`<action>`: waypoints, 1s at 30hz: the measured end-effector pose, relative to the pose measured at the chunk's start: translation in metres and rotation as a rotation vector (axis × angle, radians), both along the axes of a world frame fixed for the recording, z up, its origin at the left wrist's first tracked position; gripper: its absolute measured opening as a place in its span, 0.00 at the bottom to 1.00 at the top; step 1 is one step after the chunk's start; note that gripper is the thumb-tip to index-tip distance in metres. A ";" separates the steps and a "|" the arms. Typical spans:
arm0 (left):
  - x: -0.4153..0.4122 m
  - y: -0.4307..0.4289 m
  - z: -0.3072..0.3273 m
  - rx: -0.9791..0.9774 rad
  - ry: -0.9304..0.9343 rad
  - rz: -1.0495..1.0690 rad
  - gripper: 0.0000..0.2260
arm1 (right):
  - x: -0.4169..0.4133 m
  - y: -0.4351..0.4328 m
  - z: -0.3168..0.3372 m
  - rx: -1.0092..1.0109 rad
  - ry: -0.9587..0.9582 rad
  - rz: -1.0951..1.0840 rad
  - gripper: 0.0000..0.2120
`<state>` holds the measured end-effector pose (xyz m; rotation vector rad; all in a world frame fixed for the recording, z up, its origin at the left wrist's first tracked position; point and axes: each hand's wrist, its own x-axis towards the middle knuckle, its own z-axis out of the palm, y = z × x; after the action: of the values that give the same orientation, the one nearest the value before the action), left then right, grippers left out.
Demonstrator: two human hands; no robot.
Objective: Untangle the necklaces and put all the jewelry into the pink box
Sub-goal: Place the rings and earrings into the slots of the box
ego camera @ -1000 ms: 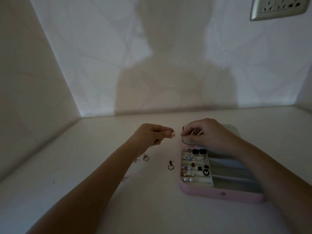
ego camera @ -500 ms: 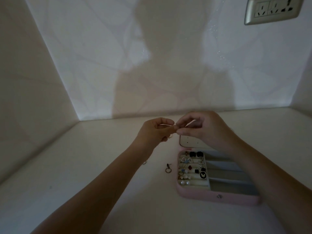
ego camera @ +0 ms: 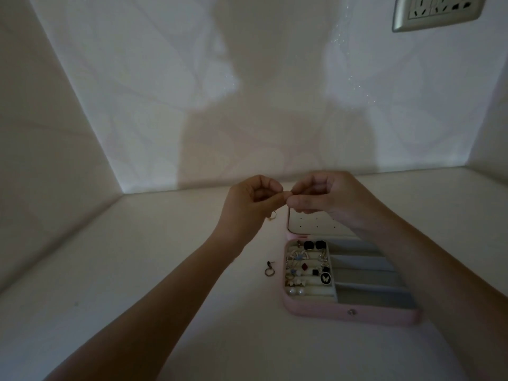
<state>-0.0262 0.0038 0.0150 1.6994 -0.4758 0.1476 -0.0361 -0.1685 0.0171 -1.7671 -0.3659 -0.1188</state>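
**Both hands now meet on one small piece above the box**

A second ago the right hand [ego camera: 330, 200] lay on the back of the pink box [ego camera: 351, 316] while the left hand [ego camera: 247, 209] held a small gold piece [ego camera: 273, 215] alone. Now the right has lifted off and come across. Both hands are raised mid-frame, fingers curled, thumb and forefinger tips touching in a shared pinch. The gold piece dangles just under the left fingers; what sits between the tips is too small to tell. This reads as working the piece loose or fastening it, so nothing new has reached the box yet.

The box lies open on the counter [ego camera: 137, 270] at lower right, its lid [ego camera: 310, 224] tilted up behind, under the right wrist. Earrings [ego camera: 305, 268] fill its left section; the grey slots on the right show only lining. A loose ring-shaped piece [ego camera: 269, 270] lies on the counter just left of the box, not yet put away. The left forearm hides the counter beneath it. A wall socket [ego camera: 437, 9] sits at upper right. The dim light makes any fine chain hard to see.
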 end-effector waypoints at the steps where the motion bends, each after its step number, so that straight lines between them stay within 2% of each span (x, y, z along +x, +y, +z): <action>1: -0.001 -0.001 0.001 -0.015 0.020 -0.016 0.04 | -0.001 -0.001 0.002 0.021 0.001 0.013 0.18; 5: -0.002 0.000 0.003 -0.098 0.119 -0.108 0.06 | -0.002 -0.004 0.005 0.168 0.030 0.088 0.14; 8: -0.002 0.002 0.004 -0.088 0.152 -0.108 0.07 | 0.000 -0.005 0.005 0.232 0.052 0.110 0.11; 13: -0.003 0.002 0.008 -0.017 0.119 -0.046 0.04 | -0.001 -0.004 0.005 0.177 -0.016 0.050 0.09; 20: -0.004 0.002 0.010 0.106 -0.039 0.093 0.03 | -0.002 0.000 0.005 0.070 -0.107 -0.011 0.08; 23: -0.003 0.002 0.009 0.140 -0.020 0.107 0.01 | -0.001 -0.003 0.005 0.029 -0.070 0.009 0.08; 30: -0.003 0.003 0.007 0.225 0.105 -0.020 0.02 | -0.004 -0.007 0.006 -0.069 0.032 0.067 0.09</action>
<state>-0.0289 0.0063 0.0220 1.9115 -0.4433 -0.0109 -0.0399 -0.1754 0.0229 -1.8203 -0.4101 -0.0308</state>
